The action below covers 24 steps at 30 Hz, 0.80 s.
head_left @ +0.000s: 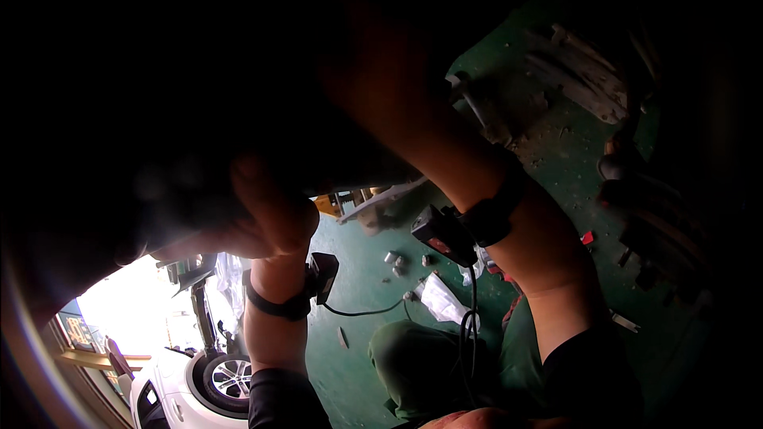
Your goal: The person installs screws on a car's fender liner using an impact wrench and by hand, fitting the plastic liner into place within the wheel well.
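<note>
A large dark mass point(175, 63) fills the upper view, too shadowed to make out. My left hand point(270, 218) reaches up against its lower edge, thumb raised; its fingertips and anything they hold are lost in shadow. My right hand point(373, 71) is higher and further right, up in the dark beside that mass, its fingers too dim to read. Each forearm wears a black strap with a small dark device point(437, 234) and a cable.
Below is a green floor point(358, 270) with a white bag point(441, 302), small debris and shadowed metal parts point(580, 71) at the right. My green-clad knee point(405, 365) is at the bottom. A white car point(167, 397) stands at lower left, near a bright opening and a dark upright post point(203, 318).
</note>
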Motion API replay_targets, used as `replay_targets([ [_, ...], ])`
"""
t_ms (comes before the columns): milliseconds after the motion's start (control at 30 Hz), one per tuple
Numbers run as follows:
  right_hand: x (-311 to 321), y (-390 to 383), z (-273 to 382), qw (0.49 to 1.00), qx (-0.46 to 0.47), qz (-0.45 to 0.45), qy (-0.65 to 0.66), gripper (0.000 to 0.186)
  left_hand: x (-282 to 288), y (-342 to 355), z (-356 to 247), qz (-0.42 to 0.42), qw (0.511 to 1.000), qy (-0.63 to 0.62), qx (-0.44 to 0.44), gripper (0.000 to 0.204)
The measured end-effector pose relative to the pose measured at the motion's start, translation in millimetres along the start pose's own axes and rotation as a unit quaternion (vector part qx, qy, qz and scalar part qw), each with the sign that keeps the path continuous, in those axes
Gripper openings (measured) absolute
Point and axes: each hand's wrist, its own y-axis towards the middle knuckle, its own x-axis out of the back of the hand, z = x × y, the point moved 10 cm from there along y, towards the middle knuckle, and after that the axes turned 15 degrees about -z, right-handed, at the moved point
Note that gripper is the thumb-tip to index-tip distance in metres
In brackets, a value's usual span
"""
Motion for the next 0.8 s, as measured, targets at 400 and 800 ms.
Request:
replay_targets([
  [400, -3, 17, 4, 0.997, -0.057, 0.037, 0.031, 0.018, 3, -1, -2, -0.015, 1.000, -0.004, 0.005, 0.100],
  [800, -14, 25, 16, 0.990, -0.009, 0.121, -0.077, 0.023, 16, -17, -1, -0.022, 0.999, -0.011, 0.029, 0.096],
])
